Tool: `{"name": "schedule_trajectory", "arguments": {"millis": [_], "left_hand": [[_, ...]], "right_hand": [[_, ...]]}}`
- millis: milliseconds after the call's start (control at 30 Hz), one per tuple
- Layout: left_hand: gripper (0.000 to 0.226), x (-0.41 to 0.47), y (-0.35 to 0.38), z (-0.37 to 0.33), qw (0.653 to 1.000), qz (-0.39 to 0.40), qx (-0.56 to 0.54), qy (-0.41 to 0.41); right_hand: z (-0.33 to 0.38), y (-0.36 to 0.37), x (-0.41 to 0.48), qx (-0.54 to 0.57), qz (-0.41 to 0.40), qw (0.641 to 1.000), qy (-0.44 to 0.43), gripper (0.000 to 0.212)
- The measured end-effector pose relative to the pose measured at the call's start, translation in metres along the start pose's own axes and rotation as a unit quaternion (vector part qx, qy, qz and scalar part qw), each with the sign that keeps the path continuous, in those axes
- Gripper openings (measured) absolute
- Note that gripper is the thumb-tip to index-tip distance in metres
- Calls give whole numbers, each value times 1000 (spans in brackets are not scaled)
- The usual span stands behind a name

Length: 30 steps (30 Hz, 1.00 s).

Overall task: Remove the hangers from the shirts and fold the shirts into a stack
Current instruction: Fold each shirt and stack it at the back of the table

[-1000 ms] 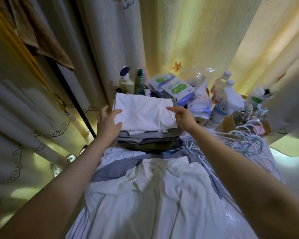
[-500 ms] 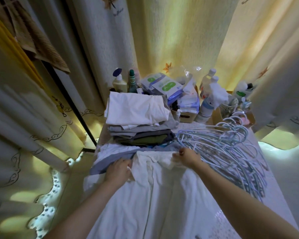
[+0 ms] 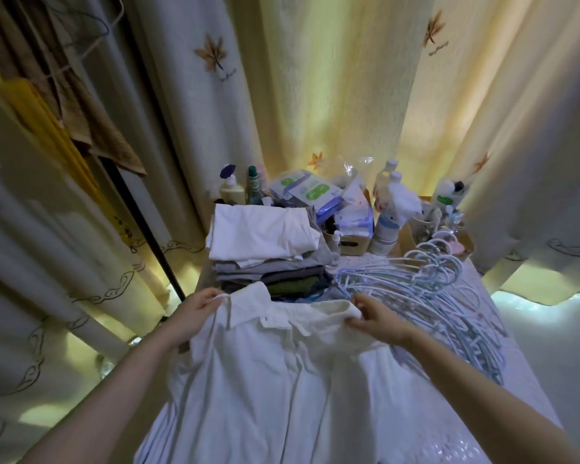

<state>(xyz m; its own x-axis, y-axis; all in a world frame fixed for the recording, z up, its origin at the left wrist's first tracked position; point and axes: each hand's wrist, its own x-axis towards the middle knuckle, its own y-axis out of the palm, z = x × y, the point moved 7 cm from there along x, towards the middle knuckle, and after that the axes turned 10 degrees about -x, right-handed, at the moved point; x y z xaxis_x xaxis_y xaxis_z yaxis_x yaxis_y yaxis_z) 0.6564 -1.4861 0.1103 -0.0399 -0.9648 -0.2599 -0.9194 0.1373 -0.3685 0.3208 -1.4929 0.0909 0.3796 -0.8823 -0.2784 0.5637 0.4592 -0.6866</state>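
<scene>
A white collared shirt (image 3: pixel 282 373) is lifted in front of me, collar at the top. My left hand (image 3: pixel 191 313) pinches its left shoulder and my right hand (image 3: pixel 375 318) pinches the right shoulder, both raised off the table. Behind the shirt stands a stack of folded shirts (image 3: pixel 265 249), a white one on top and grey and dark ones below. A heap of pale blue hangers (image 3: pixel 432 296) lies to the right of the stack. I cannot tell whether a hanger is inside the held shirt.
Bottles (image 3: pixel 230 192), tissue packs (image 3: pixel 312 192), a small box (image 3: pixel 352 244) and cups crowd the table's far end. Curtains (image 3: pixel 315 95) hang close on three sides. A dark pole (image 3: pixel 148 182) with hanging cloths stands at the left.
Both hands left the folded stack, came back to the white collared shirt, took it by the shoulders and raised it upward.
</scene>
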Motion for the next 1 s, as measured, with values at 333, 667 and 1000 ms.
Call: {"name": "schedule_trajectory", "arguments": {"millis": [333, 667, 1000], "left_hand": [[20, -7, -25, -92, 989, 91, -111, 13], [30, -43, 7, -110, 948, 297, -108, -32], [29, -38, 73, 15, 967, 232, 22, -106]], "right_hand": [[81, -121, -27, 32, -108, 987, -112, 20], [119, -168, -51, 15, -12, 996, -82, 29], [1, -45, -35, 18, -5, 997, 73, 29]]}}
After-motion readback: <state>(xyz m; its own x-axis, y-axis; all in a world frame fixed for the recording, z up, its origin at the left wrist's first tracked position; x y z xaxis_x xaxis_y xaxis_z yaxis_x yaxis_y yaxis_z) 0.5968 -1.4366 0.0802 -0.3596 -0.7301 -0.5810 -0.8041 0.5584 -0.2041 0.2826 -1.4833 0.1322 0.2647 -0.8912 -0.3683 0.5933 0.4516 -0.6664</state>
